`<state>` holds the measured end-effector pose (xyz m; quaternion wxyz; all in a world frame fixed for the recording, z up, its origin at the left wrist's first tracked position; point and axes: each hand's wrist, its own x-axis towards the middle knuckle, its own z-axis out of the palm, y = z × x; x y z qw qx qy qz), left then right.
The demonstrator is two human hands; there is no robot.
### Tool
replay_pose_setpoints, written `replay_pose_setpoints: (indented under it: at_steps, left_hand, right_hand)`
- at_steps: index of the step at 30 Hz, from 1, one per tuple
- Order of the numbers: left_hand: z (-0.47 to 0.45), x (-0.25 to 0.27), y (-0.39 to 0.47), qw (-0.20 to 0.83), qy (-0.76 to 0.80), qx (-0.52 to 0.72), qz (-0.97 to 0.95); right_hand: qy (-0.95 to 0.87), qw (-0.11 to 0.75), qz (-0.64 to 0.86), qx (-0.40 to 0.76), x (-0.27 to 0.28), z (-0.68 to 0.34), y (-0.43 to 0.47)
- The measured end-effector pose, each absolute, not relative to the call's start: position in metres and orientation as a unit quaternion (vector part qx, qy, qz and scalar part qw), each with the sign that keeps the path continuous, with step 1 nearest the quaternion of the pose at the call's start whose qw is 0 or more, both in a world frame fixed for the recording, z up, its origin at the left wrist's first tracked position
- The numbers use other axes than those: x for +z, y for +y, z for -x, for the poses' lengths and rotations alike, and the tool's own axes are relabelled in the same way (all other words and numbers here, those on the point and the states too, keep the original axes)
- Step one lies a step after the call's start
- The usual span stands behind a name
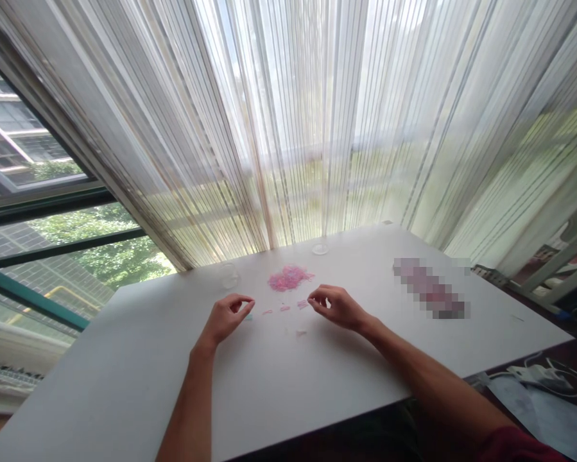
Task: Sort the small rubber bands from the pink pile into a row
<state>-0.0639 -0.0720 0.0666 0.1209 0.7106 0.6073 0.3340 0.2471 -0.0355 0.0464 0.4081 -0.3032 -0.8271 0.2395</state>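
I see my two hands resting on a white tabletop (124, 359) by a big window. My left hand (228, 317) is curled, and its thumb and first finger are pinched together at the tips. Just by those fingertips there is a tiny blue bit (248, 317). I cannot tell if the fingers hold it or if it just lies on the tabletop next to them.

My right hand (336, 306) is curled too, with its fingertips close together. They are right beside a small pink piece (302, 303). I cannot tell if they grip it or only touch it.

Between my two hands lie a few more small pink pieces (276, 310) in a loose row. One pale piece (301, 332) lies a little nearer to me. Behind them, farther from me, is a little pile of pink bits (289, 278) with some blue mixed in.

To the left of the pile is a small clear cup (229, 274). Behind the pile, near the curtain, is a small clear round dish (319, 248). On the right side of the tabletop is a long blurred pink thing (430, 289); I cannot tell what it is. A thin white striped curtain (288, 115) hangs behind the tabletop.
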Motion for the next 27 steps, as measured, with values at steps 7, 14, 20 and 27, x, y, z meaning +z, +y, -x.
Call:
replay_pose_setpoints:
  at_steps: [7,14,20,27]
  left_hand:
    - [0.081,0.07,-0.073,0.149,0.652,0.311,-0.675]
    - [0.093,0.07,-0.076,0.224,0.67,0.25,-0.662]
    - [0.096,0.068,-0.075,0.238,0.674,0.235,-0.658]
    - [0.096,0.069,-0.076,0.247,0.679,0.223,-0.655]
  right_hand:
    - [-0.803,0.437,0.35,0.204,0.049,-0.258,-0.025]
    - [-0.809,0.425,0.343,0.216,0.045,-0.254,-0.026]
    - [-0.812,0.421,0.339,0.221,0.044,-0.253,-0.026]
    - [-0.813,0.415,0.341,0.226,0.044,-0.254,-0.026]
